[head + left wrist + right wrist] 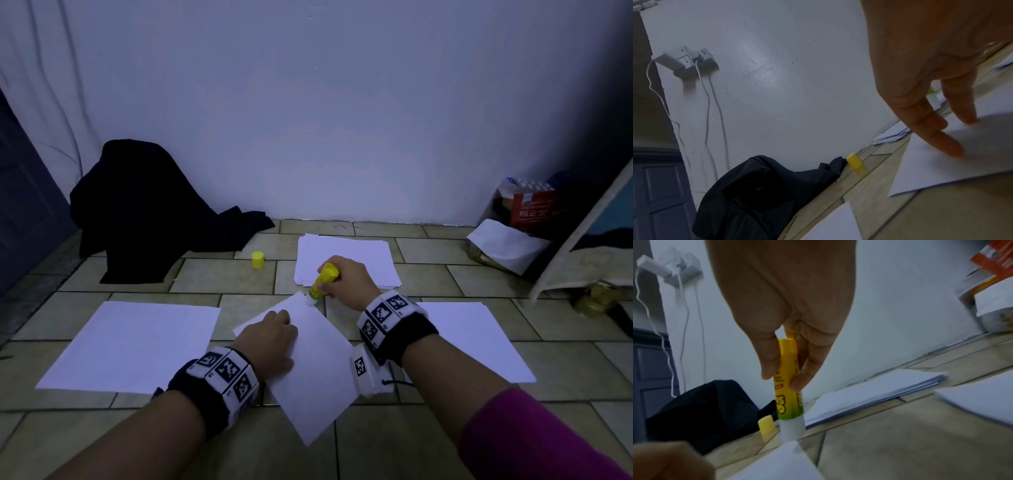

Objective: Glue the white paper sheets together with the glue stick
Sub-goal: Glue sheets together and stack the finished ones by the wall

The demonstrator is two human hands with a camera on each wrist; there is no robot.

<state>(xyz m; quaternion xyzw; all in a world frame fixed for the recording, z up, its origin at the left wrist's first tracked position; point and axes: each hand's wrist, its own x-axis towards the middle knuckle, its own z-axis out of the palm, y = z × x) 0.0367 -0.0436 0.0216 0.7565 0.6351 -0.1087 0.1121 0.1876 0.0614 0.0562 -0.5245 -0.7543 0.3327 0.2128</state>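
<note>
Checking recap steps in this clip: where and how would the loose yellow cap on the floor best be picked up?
Judging by its pose, pinch the yellow cap across its round side wall, coming straight down from above. It stands upright and alone on the tiled floor, apart from the dark cloth and the paper stack. The left hand seems likelier, since the right hand holds the glue stick.

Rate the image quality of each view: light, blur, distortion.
Head view: dim, bluish, corners darkened, tile lines bowed, yet the glue stick is sharp. Left wrist view: tilted, left hand fingertips and paper sheet smeared; soft sheen on the wall. Right wrist view: right hand blurred, label partly legible.
</note>
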